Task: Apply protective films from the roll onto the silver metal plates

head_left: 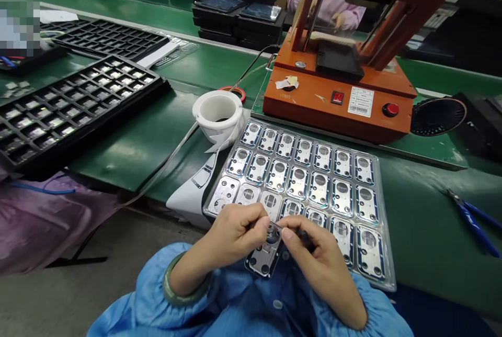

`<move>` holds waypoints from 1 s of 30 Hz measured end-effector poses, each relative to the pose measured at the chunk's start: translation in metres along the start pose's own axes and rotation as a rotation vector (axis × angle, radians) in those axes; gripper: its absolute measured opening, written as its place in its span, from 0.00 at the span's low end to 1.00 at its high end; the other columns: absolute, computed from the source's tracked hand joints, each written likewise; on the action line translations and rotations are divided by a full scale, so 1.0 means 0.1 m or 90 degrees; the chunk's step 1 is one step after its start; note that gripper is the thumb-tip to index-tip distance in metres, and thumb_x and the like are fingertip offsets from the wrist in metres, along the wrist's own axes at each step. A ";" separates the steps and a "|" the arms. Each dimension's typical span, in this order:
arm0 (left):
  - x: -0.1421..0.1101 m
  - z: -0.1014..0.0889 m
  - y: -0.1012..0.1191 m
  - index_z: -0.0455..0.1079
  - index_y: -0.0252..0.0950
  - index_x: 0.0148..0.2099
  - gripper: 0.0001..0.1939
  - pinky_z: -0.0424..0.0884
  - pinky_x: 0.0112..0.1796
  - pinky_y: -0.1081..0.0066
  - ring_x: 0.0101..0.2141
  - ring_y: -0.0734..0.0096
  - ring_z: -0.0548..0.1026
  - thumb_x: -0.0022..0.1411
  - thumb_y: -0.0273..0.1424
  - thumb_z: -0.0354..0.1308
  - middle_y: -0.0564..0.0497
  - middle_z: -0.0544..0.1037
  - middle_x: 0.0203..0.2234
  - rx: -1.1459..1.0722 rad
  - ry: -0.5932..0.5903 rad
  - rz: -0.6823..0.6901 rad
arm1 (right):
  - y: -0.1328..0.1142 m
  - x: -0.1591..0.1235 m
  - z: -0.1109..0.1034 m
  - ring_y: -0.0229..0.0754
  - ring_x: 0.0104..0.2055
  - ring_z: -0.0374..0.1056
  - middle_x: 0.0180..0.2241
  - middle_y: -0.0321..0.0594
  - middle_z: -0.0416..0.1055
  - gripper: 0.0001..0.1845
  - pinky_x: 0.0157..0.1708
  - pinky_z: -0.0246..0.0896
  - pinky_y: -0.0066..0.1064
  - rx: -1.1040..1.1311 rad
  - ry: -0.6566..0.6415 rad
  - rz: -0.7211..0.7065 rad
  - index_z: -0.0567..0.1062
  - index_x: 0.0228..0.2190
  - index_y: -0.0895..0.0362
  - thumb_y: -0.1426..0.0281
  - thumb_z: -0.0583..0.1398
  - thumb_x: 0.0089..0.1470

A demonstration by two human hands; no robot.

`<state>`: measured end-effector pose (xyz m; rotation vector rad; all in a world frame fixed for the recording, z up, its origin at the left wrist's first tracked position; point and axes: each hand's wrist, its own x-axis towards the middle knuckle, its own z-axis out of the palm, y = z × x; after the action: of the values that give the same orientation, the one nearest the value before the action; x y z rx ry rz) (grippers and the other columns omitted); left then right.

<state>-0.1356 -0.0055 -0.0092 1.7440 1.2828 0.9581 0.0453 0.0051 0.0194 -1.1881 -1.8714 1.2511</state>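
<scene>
A small silver metal plate [263, 259] with a blue edge, a round recess and dark holes is held tilted in front of my chest. My left hand [241, 229] has its fingers closed in a pinch at the plate's upper left edge. My right hand [314, 248] is closed too, thumb and forefinger at the upper right edge. A dark object [306, 240], partly hidden, sits within the right hand's fingers. Just beyond both hands lies a clear plastic tray [386, 253] with rows of similar plates [340, 194].
A white roll of adhesive labels [218, 112] stands left of the tray, its strip hanging over the table edge. Behind are an orange press [337, 101] and a red tape roll [237, 92]. Blue-handled pliers [472, 222] lie right; a black compartment tray [74, 107] lies left. Co-workers sit nearby.
</scene>
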 end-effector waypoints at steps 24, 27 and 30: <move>-0.02 0.07 -0.01 0.61 0.36 0.24 0.13 0.57 0.19 0.80 0.16 0.81 0.59 0.62 0.30 0.47 0.60 0.60 0.14 -0.030 0.223 0.006 | -0.06 0.02 -0.04 0.35 0.26 0.64 0.25 0.33 0.70 0.05 0.26 0.58 0.24 0.015 -0.054 0.045 0.74 0.30 0.55 0.68 0.59 0.53; -0.03 0.11 0.00 0.63 0.36 0.25 0.14 0.57 0.18 0.79 0.15 0.81 0.59 0.63 0.32 0.46 0.60 0.61 0.14 -0.060 0.286 -0.045 | -0.06 0.01 -0.05 0.35 0.26 0.64 0.24 0.33 0.69 0.03 0.26 0.57 0.24 -0.043 -0.101 0.019 0.73 0.27 0.56 0.69 0.61 0.50; -0.02 0.13 0.01 0.64 0.36 0.26 0.14 0.57 0.17 0.79 0.15 0.82 0.57 0.64 0.33 0.46 0.60 0.60 0.14 -0.082 0.317 -0.075 | -0.06 0.01 -0.04 0.35 0.25 0.63 0.24 0.32 0.68 0.02 0.27 0.57 0.25 -0.086 -0.127 -0.010 0.72 0.27 0.55 0.71 0.60 0.50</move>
<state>-0.1246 -0.0093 -0.0145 1.3572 1.5694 1.4281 0.0459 0.0062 0.0262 -1.1498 -2.1354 1.2934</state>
